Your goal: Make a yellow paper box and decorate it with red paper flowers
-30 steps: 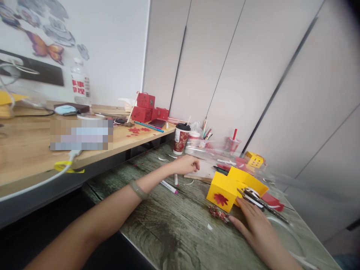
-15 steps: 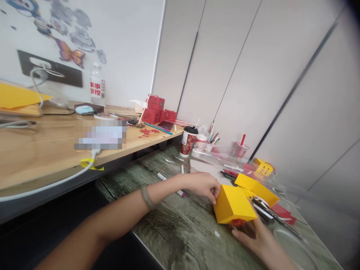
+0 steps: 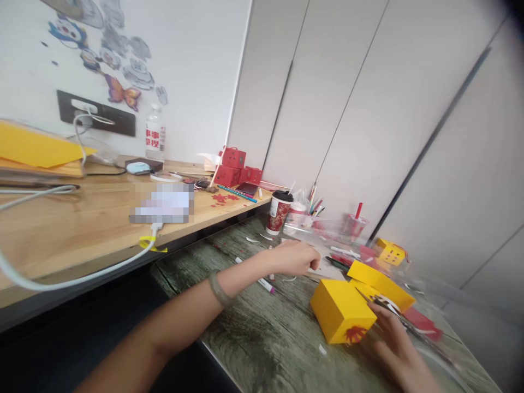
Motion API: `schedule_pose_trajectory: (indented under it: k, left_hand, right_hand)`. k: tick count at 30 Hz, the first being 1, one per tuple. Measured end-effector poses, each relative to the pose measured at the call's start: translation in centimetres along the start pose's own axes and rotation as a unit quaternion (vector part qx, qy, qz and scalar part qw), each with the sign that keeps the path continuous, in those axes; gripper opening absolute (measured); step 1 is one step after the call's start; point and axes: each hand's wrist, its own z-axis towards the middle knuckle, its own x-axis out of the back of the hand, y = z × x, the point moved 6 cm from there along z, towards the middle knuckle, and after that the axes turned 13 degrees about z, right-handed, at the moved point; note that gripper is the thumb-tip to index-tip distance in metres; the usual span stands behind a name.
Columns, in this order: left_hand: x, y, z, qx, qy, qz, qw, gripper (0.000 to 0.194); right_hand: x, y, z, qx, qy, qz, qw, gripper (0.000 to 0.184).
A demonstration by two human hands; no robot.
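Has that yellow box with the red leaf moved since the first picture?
Yes. Judged against the black-lidded cup on the same table, the yellow box has shifted nearer the camera, and it sits at a different angle.

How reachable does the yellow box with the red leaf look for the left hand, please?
Probably yes: nothing visible stands between the left hand and the yellow box.
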Motion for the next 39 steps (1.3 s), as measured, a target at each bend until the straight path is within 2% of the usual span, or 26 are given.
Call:
schedule_pose_trajectory:
  k: [4, 7, 11, 14, 17, 20, 24, 28, 30, 33, 37, 39]
  left_hand:
    - [0.6, -0.5, 0.2, 0.051, 0.051, 0.053, 0.996, 0.024]
    - [2.0, -0.6, -0.4, 0.097, 0.09, 0.084, 0.988, 0.028]
    - [4.1, 0.4, -3.1, 0.137, 0.127, 0.115, 0.976, 0.03]
    - [4.4, 0.9, -5.9, 0.134, 0.13, 0.132, 0.973, 0.022]
    - [3.5, -0.2, -8.5, 0.126, 0.118, 0.152, 0.973, 0.022]
    - [3.1, -2.7, -10.6, 0.154, 0.117, 0.181, 0.964, 0.022]
    - [4.3, -4.8, -11.8, 0.19, 0.138, 0.212, 0.949, 0.022]
    - [5.5, -4.7, -11.8, 0.204, 0.166, 0.205, 0.943, 0.03]
    - [5.3, -4.1, -11.7, 0.204, 0.165, 0.198, 0.944, 0.034]
    - [3.8, -2.6, -11.9, 0.188, 0.133, 0.193, 0.954, 0.034]
    - [1.4, -0.4, -12.3, 0.133, 0.064, 0.196, 0.969, 0.022]
    - [1.3, -0.2, -12.0, 0.133, 0.046, 0.209, 0.968, 0.013]
  right_hand:
    - [1.8, 0.1, 0.8, 0.016, 0.033, -0.016, 0.999, 0.047]
    - [2.3, -0.4, 1.0, 0.022, 0.049, -0.037, 0.998, 0.047]
    - [2.4, -1.3, 0.7, 0.026, 0.053, -0.076, 0.995, 0.042]
    - [2.6, -2.0, 0.6, 0.033, 0.056, -0.103, 0.993, 0.041]
    - [2.8, -2.7, 0.7, 0.045, 0.057, -0.123, 0.99, 0.04]
    - [2.9, -3.3, 0.8, 0.06, 0.057, -0.134, 0.988, 0.038]
    - [2.8, -3.7, 0.8, 0.078, 0.063, -0.148, 0.984, 0.034]
    - [2.9, -3.6, 0.5, 0.074, 0.065, -0.168, 0.981, 0.033]
    - [3.0, -3.5, 0.5, 0.067, 0.066, -0.175, 0.98, 0.035]
    - [3.2, -3.3, 0.4, 0.056, 0.063, -0.179, 0.98, 0.037]
    - [3.2, -2.8, 0.6, 0.054, 0.059, -0.171, 0.982, 0.038]
    - [3.1, -2.6, 0.7, 0.058, 0.053, -0.166, 0.983, 0.038]
